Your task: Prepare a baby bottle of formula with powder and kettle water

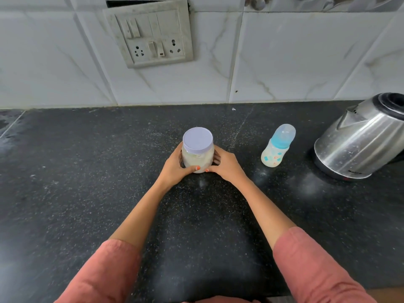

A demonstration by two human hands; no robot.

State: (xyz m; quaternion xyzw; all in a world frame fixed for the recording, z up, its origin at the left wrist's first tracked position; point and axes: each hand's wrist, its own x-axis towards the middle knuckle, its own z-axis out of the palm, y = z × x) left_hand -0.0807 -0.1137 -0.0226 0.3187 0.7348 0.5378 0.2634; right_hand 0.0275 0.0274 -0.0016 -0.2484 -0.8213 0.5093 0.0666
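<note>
A clear jar of pale powder (197, 157) with a white screw lid stands upright at the middle of the black counter. My left hand (175, 166) wraps its left side and my right hand (225, 165) wraps its right side, thumbs meeting at the front near the base. The lid is on. To the right, apart from my hands, stands a baby bottle (276, 147) with a blue collar and a clear cap. Further right sits a steel kettle (360, 138) with a black lid, its spout facing the bottle.
The black speckled counter (109, 171) runs to a white tiled wall. A switch and socket panel (150, 33) is on the wall above the jar. The counter's front edge lies below my sleeves.
</note>
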